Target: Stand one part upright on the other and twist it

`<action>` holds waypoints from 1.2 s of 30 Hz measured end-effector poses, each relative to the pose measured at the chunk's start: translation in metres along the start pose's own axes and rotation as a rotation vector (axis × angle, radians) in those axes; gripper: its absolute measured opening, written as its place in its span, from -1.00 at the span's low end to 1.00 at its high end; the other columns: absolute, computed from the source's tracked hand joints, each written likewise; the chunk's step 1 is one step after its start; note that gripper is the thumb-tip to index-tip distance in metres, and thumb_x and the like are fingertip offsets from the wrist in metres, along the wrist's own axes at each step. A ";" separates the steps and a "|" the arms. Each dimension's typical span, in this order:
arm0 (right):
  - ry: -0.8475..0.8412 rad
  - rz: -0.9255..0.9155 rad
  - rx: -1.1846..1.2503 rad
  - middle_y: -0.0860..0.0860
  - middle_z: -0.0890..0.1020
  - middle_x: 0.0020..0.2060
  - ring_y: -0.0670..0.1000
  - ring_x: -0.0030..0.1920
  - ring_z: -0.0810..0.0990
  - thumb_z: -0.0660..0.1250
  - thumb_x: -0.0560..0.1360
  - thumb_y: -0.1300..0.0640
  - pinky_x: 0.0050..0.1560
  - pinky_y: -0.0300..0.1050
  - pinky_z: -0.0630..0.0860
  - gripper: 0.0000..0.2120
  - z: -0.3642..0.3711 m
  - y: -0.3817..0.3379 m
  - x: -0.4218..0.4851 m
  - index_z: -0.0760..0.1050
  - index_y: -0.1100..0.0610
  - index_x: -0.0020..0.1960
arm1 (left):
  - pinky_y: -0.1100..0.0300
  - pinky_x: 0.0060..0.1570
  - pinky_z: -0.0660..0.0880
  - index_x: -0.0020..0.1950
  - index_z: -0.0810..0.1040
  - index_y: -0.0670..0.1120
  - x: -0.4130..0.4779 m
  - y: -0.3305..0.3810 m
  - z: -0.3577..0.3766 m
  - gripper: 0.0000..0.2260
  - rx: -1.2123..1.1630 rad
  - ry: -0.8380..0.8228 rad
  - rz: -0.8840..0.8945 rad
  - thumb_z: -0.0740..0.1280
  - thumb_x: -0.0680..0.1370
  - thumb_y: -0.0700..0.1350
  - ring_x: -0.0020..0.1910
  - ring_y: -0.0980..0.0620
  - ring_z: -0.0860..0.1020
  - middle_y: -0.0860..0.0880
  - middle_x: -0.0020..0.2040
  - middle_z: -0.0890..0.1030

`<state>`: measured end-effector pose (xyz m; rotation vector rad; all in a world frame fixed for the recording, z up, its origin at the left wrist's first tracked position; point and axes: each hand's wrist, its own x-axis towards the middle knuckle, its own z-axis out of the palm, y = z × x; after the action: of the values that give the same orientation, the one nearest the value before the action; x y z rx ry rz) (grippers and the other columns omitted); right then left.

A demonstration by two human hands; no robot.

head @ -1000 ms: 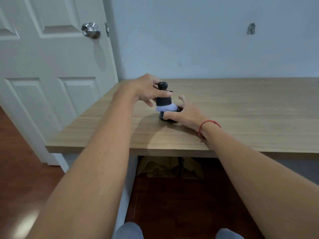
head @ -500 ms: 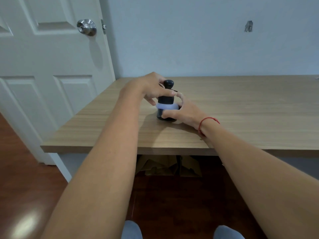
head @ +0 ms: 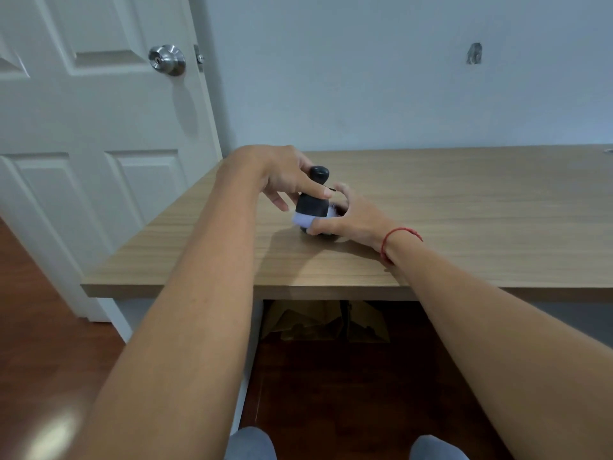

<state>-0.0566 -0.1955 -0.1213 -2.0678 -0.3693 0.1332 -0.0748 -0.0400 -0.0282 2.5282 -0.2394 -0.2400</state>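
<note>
- Two bare forearms reach from the near edge over a wooden tabletop (head: 464, 207), and both hands meet at one small dark object.
- At the far left stands a white panelled door (head: 99, 127) with a round metal knob (head: 167, 59); reddish wood floor (head: 39, 327) lies below it.
- The left hand (head: 282, 174) comes in over the tabletop's left part, its fingers curled about the upper part of the black knob-topped object (head: 313, 202), with one finger laid across the object's front.
- The black knob-topped object stands upright on the tabletop, near its left end and a little in from the near edge; a pale lilac band (head: 303, 220) wraps its lower part.
- The right hand (head: 351, 217) lies just right of the object, thumb pressed on the lilac band and fingers curved round the far side, so it grips the base.
- A red string bracelet (head: 398, 235) circles the right wrist.
- Under the tabletop sits folded brown cardboard (head: 331, 320).
- On the pale wall, far right, is a small grey mark (head: 474, 53).
</note>
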 end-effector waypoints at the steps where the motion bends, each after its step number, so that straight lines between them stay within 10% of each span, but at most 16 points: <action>1: -0.012 -0.002 -0.022 -0.03 0.44 0.34 0.01 0.33 0.44 0.60 0.25 -0.06 0.26 -0.09 0.38 0.02 0.000 0.000 0.000 0.13 0.05 0.55 | 0.20 -0.20 0.58 0.10 0.59 -0.03 0.000 0.000 0.001 -0.76 0.000 0.009 0.005 0.42 0.48 0.01 -0.07 0.08 0.64 0.00 0.02 0.67; 9: -0.038 0.000 -0.025 -0.01 0.35 0.49 0.04 0.45 0.36 0.65 -0.01 -0.24 0.46 0.11 0.31 0.33 0.001 -0.003 -0.001 0.04 0.00 0.58 | 0.20 -0.20 0.61 0.14 0.57 -0.07 0.001 -0.002 0.001 -0.74 -0.029 0.037 0.033 0.41 0.49 -0.03 -0.01 0.04 0.62 -0.01 -0.01 0.64; 19: 0.004 0.013 0.026 0.02 0.28 0.54 0.05 0.50 0.31 0.65 0.00 -0.25 0.49 0.09 0.27 0.37 0.003 -0.002 -0.002 -0.02 0.03 0.60 | 0.08 -0.20 0.51 -0.08 0.55 -0.03 0.035 -0.030 0.037 -0.88 -0.194 0.456 0.124 0.42 0.47 -0.02 -0.20 0.00 0.51 -0.05 -0.15 0.57; 28: -0.013 0.029 0.045 0.04 0.35 0.50 0.09 0.46 0.36 0.65 0.05 -0.20 0.46 0.14 0.30 0.31 0.004 -0.004 0.001 0.00 0.02 0.60 | 0.19 -0.22 0.57 0.15 0.57 -0.08 0.003 0.000 -0.001 -0.71 0.011 0.044 0.039 0.42 0.48 -0.01 -0.12 0.08 0.62 -0.01 -0.04 0.64; 36: 0.010 0.012 0.053 0.04 0.35 0.50 0.06 0.46 0.36 0.65 0.16 -0.12 0.39 -0.06 0.26 0.21 0.002 0.000 0.003 0.01 0.05 0.59 | -0.01 -0.02 0.57 -0.17 0.60 -0.08 0.038 -0.053 0.047 -0.79 -0.172 0.536 0.090 0.44 0.37 0.05 -0.16 -0.05 0.62 -0.07 -0.20 0.66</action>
<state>-0.0545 -0.1929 -0.1226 -2.0180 -0.3441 0.1384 -0.0427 -0.0305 -0.1007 2.3028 -0.1114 0.4317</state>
